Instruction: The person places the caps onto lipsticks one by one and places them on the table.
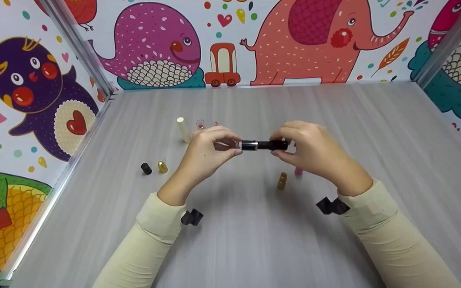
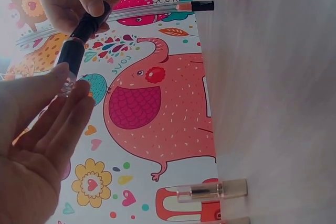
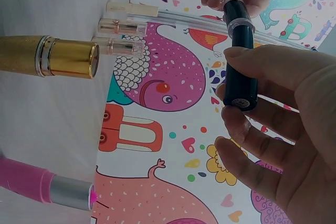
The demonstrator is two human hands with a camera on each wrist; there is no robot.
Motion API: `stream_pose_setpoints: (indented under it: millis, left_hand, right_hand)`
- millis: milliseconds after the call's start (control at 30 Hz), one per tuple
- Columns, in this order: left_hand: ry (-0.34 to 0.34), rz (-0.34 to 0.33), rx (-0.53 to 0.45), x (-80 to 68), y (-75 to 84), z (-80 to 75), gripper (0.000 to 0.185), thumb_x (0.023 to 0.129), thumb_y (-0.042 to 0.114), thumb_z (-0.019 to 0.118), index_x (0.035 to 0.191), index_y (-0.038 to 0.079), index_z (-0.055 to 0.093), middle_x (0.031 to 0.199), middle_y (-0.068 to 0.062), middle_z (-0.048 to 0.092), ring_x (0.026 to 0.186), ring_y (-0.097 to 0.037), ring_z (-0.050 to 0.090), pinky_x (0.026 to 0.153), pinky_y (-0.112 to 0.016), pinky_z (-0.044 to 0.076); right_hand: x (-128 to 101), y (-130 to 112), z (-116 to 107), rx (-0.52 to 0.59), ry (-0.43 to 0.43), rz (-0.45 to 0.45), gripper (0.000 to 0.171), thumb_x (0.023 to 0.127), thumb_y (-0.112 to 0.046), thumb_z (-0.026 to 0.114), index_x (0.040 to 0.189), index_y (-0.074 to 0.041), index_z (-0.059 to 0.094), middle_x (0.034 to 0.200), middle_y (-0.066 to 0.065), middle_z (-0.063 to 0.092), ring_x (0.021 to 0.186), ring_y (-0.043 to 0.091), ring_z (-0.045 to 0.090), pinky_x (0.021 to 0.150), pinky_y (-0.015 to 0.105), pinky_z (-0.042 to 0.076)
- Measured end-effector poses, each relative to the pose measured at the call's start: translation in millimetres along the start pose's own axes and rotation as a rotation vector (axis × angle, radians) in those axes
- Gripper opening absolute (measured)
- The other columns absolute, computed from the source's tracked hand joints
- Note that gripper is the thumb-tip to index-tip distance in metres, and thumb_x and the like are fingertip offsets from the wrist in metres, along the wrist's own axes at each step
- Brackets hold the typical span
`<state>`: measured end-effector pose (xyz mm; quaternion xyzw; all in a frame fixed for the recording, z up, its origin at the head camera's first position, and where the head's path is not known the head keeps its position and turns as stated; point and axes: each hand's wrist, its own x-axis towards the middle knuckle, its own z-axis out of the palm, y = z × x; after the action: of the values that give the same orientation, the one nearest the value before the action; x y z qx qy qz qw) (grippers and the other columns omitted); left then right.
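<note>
Shares a grey wood-grain table (image 1: 254, 256) with several upright containers: a gold metallic tube (image 3: 50, 56), apparently orange-red at the mouth, though too small in the head view to be sure; a pink plastic tube with a silver collar (image 3: 46, 185) and a sliver of pink at its opening; two small tubes under transparent pinkish caps (image 3: 122, 27); and a slim cream cylinder (image 1: 182, 129). Has also, beyond the left wrist, a black cap (image 1: 146, 169) near a rounded gold cap (image 1: 162, 167). Holds level above the table a glossy black cylindrical tube (image 1: 249, 145), pinching its clear end between thumb and fingertips of the left hand (image 1: 208, 150) and gripping its black end between thumb and fingers of the right hand (image 1: 310, 146). Looks slim and straight, with a shiny band near the middle and a round pale label on the right-hand end.
</note>
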<state>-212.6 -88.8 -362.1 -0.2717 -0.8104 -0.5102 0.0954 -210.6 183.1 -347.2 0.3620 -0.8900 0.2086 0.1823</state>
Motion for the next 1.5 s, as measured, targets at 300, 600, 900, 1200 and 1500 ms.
stream_pose_setpoints:
  millis: [300, 600, 900, 1200, 1500]
  left_hand:
    - [-0.015, 0.016, 0.02, -1.2, 1.0, 3.2, 0.018, 0.087, 0.001, 0.087, 0.104, 0.003, 0.082, 0.102, -0.006, 0.077, 0.092, -0.012, 0.076, 0.082, -0.028, 0.064]
    - [-0.036, 0.056, 0.03, -3.7, 4.7, 7.1, 0.016, 0.089, 0.003, 0.086, 0.104, 0.004, 0.082, 0.102, -0.005, 0.077, 0.091, -0.011, 0.076, 0.082, -0.029, 0.064]
    - [-0.05, 0.088, 0.03, -4.0, 3.8, 8.4, 0.016, 0.09, 0.004, 0.086, 0.105, 0.003, 0.082, 0.102, -0.006, 0.078, 0.091, -0.011, 0.076, 0.08, -0.027, 0.064]
    - [-0.045, 0.077, 0.04, -4.0, 3.1, 8.0, 0.02, 0.091, 0.009, 0.086, 0.109, 0.001, 0.082, 0.104, -0.009, 0.08, 0.09, -0.015, 0.077, 0.079, -0.028, 0.064]
    - [-0.029, 0.056, 0.033, -4.1, 5.1, 7.1, 0.018, 0.093, 0.012, 0.084, 0.109, 0.004, 0.083, 0.102, -0.007, 0.081, 0.087, -0.012, 0.077, 0.078, -0.026, 0.063]
  right_hand:
    - [-0.2, -3.6, 1.1, -0.013, -0.014, 0.003, 0.022, 0.084, -0.012, 0.092, 0.103, -0.009, 0.08, 0.092, 0.003, 0.074, 0.083, 0.018, 0.071, 0.074, 0.036, 0.061]
    - [-1.2, -6.6, 3.2, 0.029, -0.018, -0.024, 0.024, 0.085, -0.01, 0.092, 0.105, -0.006, 0.08, 0.093, 0.004, 0.074, 0.08, 0.016, 0.072, 0.07, 0.033, 0.062]
    - [0.7, -9.2, 2.1, 0.073, -0.015, -0.072, 0.025, 0.084, -0.008, 0.092, 0.106, -0.004, 0.08, 0.091, 0.005, 0.072, 0.076, 0.016, 0.07, 0.066, 0.028, 0.06]
    - [0.3, -9.4, 3.4, 0.071, -0.016, -0.065, 0.027, 0.084, -0.007, 0.092, 0.109, -0.003, 0.079, 0.093, 0.006, 0.072, 0.077, 0.016, 0.068, 0.068, 0.029, 0.061]
    - [1.1, -8.8, 2.2, 0.092, -0.01, -0.073, 0.029, 0.083, -0.002, 0.091, 0.11, -0.002, 0.08, 0.093, 0.007, 0.072, 0.079, 0.017, 0.068, 0.071, 0.029, 0.061]
